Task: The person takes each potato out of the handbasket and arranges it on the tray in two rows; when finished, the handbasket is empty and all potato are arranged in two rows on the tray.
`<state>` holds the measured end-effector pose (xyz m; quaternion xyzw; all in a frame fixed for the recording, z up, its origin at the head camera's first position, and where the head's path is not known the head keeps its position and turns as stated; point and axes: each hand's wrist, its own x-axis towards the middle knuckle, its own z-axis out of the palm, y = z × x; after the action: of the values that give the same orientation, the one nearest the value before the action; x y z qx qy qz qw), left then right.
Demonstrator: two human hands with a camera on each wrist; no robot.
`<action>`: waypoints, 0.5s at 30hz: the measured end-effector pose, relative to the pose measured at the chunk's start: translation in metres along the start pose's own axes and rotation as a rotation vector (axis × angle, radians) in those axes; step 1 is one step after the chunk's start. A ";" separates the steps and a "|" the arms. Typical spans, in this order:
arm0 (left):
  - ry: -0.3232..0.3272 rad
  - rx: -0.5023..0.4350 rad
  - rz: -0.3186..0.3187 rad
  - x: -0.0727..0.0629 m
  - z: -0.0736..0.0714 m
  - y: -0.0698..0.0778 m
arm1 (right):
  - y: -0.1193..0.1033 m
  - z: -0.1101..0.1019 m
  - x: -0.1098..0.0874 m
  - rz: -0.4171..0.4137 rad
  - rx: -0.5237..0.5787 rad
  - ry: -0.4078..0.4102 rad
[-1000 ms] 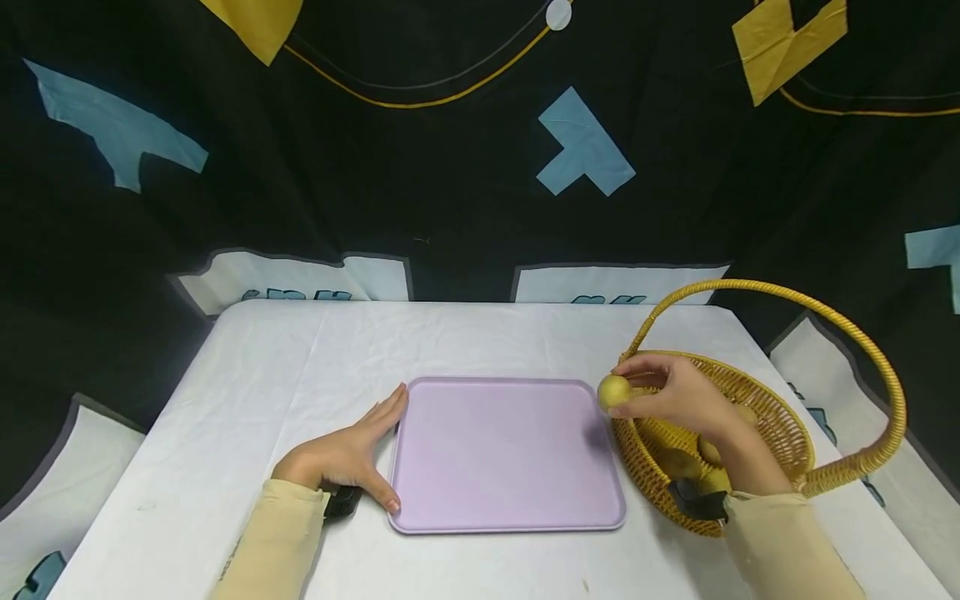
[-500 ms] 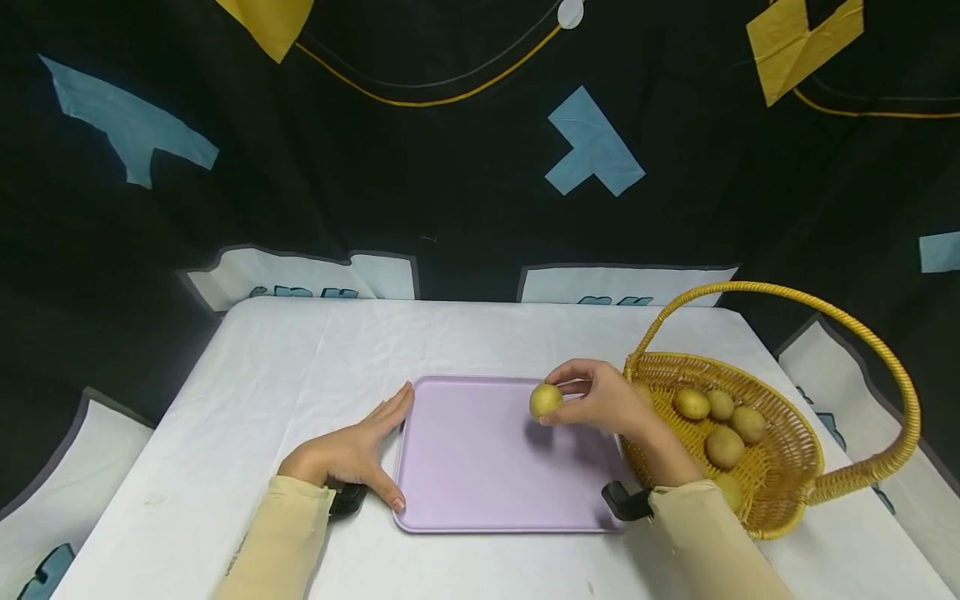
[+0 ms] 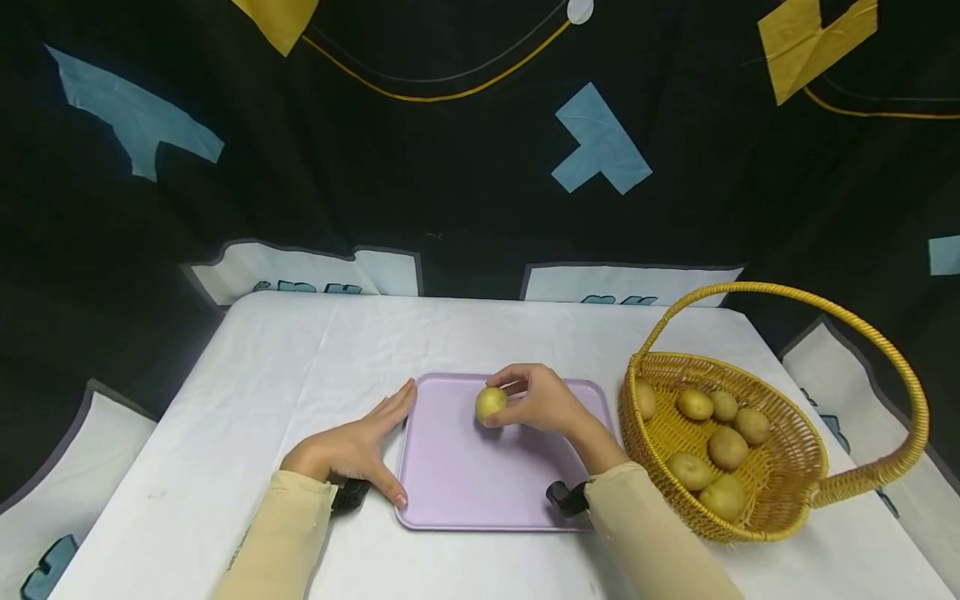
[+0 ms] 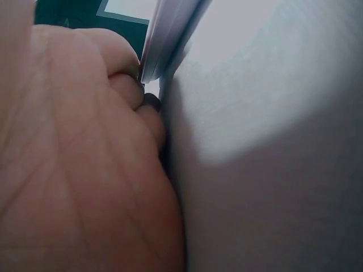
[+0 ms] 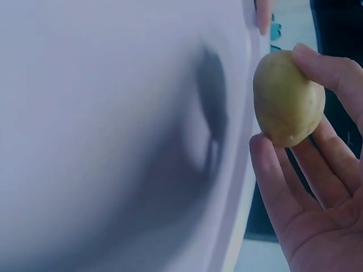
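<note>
A small yellow potato (image 3: 491, 404) is pinched between the thumb and fingertips of my right hand (image 3: 542, 402). It hangs over the lilac tray (image 3: 480, 492), left of its middle, and casts a shadow there. The right wrist view shows the same potato (image 5: 288, 99) held apart from the tray surface. My left hand (image 3: 356, 446) rests spread at the tray's left edge, thumb near the front corner and fingers toward the back. Close up, the left palm (image 4: 85, 147) lies beside the tray rim on the cloth.
A yellow wicker basket (image 3: 813, 433) with a tall arched handle (image 3: 892, 350) stands right of the tray. Several potatoes (image 3: 726, 448) lie inside. White cloth (image 3: 360, 333) covers the table, and a dark curtain (image 3: 450, 192) hangs behind.
My right hand has carried the potato leftward from the basket's rim to over the tray. The left hand stays at the tray's left edge.
</note>
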<state>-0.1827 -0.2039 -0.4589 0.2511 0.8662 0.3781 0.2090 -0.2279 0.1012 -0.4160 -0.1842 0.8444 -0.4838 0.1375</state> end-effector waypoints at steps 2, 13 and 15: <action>-0.002 -0.001 -0.001 0.001 0.000 0.000 | -0.002 0.007 0.004 0.007 -0.013 0.005; -0.007 -0.003 -0.014 0.002 -0.001 0.001 | -0.006 0.042 0.027 -0.018 -0.069 0.000; -0.008 -0.008 -0.014 0.001 -0.001 0.001 | -0.008 0.048 0.030 -0.017 -0.069 -0.004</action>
<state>-0.1842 -0.2034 -0.4576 0.2456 0.8655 0.3791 0.2164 -0.2332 0.0476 -0.4344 -0.1969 0.8587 -0.4552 0.1288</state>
